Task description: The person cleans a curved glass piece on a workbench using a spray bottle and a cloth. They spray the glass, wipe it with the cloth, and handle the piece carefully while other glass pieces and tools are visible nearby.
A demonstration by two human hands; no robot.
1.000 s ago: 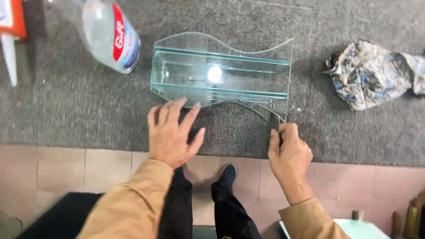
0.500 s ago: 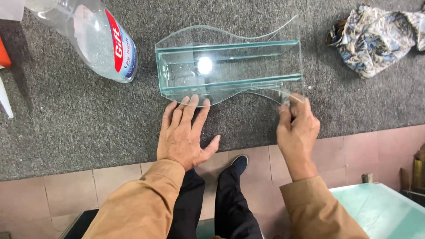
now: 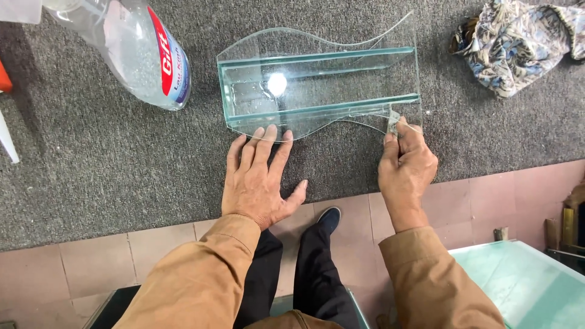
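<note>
Glass shelf piece: left hand flat, steadying; right hand pinching corner scrap (best peeled slowly).

A clear, green-edged glass piece lies on a dark grey carpet beside a clear bottle with a red, white and blue label, a blue-and-cream patterned rag, pinkish floor tiles and tan sleeves.

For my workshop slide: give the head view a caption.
Left hand flat by a wavy glass piece on grey carpet; right hand pinches its corner.
</note>
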